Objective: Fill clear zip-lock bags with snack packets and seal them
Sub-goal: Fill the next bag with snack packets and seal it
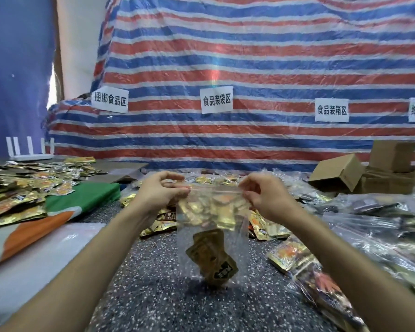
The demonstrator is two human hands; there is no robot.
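The left hand [162, 191] and the right hand [261, 196] are held raised and apart at one height, each pinching one end of the top edge of a clear zip-lock bag [211, 226] between thumb and fingertips. The bag is thereby suspended upright above the speckled surface [141, 271], its mouth stretched straight between the two grips. This is judged to be done so that the zip strip [213, 189] lies flat and its tracks can be pressed together along the length. A few gold snack packets [212, 259] are seen tilted at the bottom of the bag, well clear of the strip, so nothing is likely to be trapped in the closure. Whether the strip is already closed cannot be told. Loose packets [15, 195] are heaped on the left, within reach for filling; filled clear bags [381, 226] are piled on the right, and cardboard boxes [369, 171] stand beyond them. The sealing step is judged to be in hand
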